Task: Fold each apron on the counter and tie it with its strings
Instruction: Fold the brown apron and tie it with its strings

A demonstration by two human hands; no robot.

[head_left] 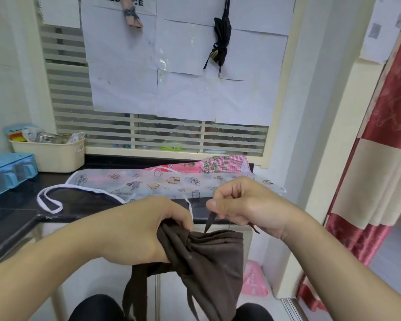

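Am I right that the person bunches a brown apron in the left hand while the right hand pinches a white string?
Not quite. In the head view the left hand does bunch the brown apron, but the string pinched by the right hand is dark brown, not white.

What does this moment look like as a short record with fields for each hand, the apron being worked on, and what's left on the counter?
left hand: left hand grips the bunched middle of the brown apron
right hand: right hand pinches a brown string rising from the bundle
brown apron: gathered, held in the air in front of the counter, strings hanging below
still on counter: printed apron with white strings, spread flat; pink checked apron behind it
also there: cream basket, blue container
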